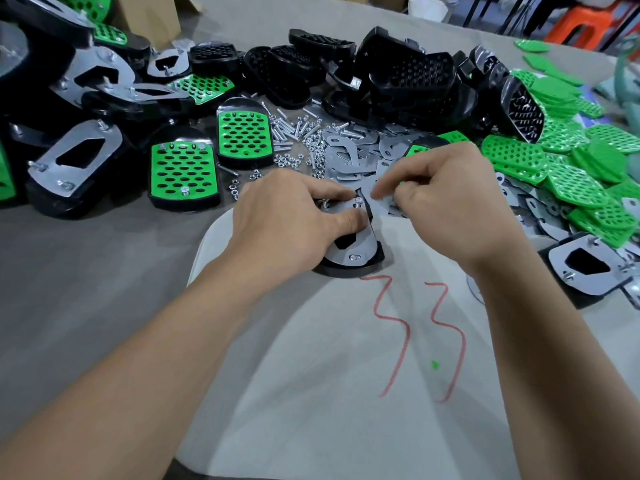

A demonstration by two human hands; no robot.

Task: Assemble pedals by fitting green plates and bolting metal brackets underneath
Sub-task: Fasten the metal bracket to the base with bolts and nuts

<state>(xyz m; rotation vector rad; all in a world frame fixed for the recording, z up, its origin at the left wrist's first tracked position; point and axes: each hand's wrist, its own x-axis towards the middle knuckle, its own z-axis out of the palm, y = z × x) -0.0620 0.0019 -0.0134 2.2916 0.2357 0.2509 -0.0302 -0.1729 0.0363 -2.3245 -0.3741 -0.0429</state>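
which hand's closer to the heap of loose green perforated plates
Right. The right hand is beside the heap of loose green perforated plates; the left hand is farther off, holding the black pedal.

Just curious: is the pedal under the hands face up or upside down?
Upside down: the pedal has its underside metal bracket facing up.

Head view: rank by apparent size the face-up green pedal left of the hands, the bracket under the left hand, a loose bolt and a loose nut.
1. green pedal
2. bracket, partly hidden by the left hand gripping it, so less sure
3. bolt
4. nut, clearly smallest
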